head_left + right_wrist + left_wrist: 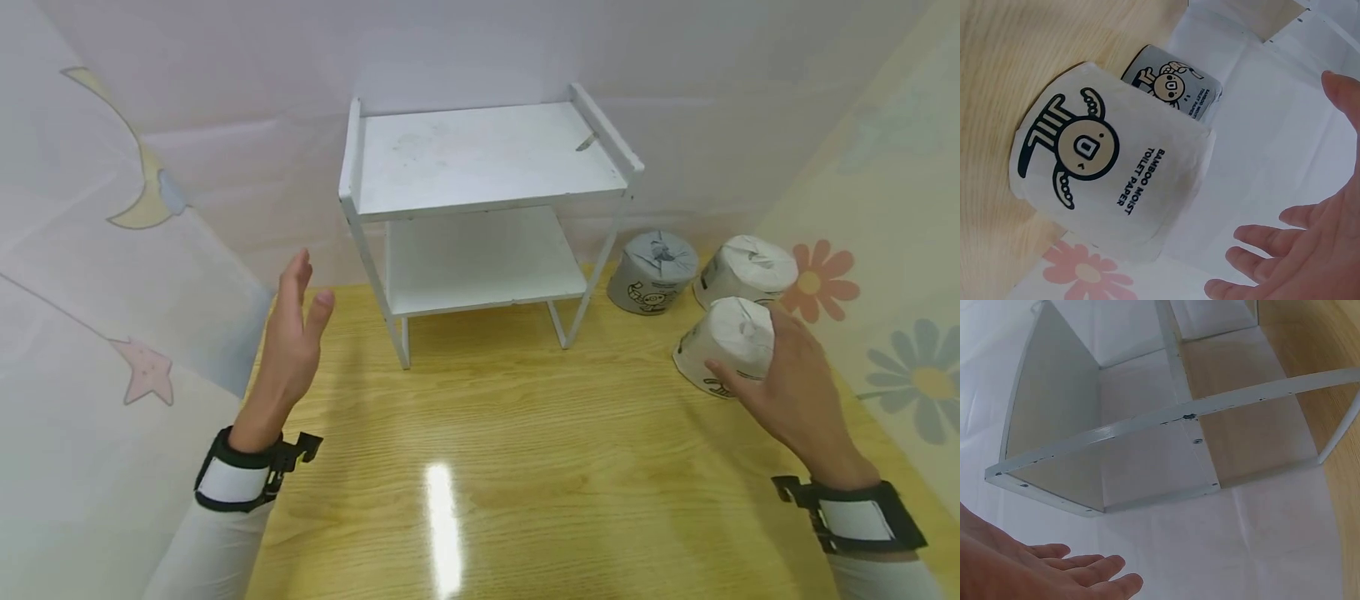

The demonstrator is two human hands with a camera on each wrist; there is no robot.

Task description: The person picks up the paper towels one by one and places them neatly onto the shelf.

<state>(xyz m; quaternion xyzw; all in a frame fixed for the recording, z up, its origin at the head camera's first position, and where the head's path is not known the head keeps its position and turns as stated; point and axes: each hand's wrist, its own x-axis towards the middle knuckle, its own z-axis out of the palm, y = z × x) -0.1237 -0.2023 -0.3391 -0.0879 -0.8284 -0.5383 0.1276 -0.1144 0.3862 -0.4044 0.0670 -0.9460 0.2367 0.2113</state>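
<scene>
My left hand (293,337) hovers left of a white two-tier shelf (491,154), fingers extended and holding nothing. In the left wrist view its fingers (1100,569) point past the side frame of the shelf (1141,422). My right hand (798,392) reaches over the nearest white wrapped toilet paper roll (731,342), thumb and fingers spread. The right wrist view shows that roll (1104,156) upright on the floor with printed lettering, and the right hand (1310,244) with a gap between its fingertips and the wrapper.
Behind the nearest roll stand a grey wrapped toilet roll (652,275) and another white one (750,271), close together right of the shelf. Light wood-look flooring (525,442) lies in front. Patterned sheets (900,275) line the sides, and a white sheet (247,158) hangs behind.
</scene>
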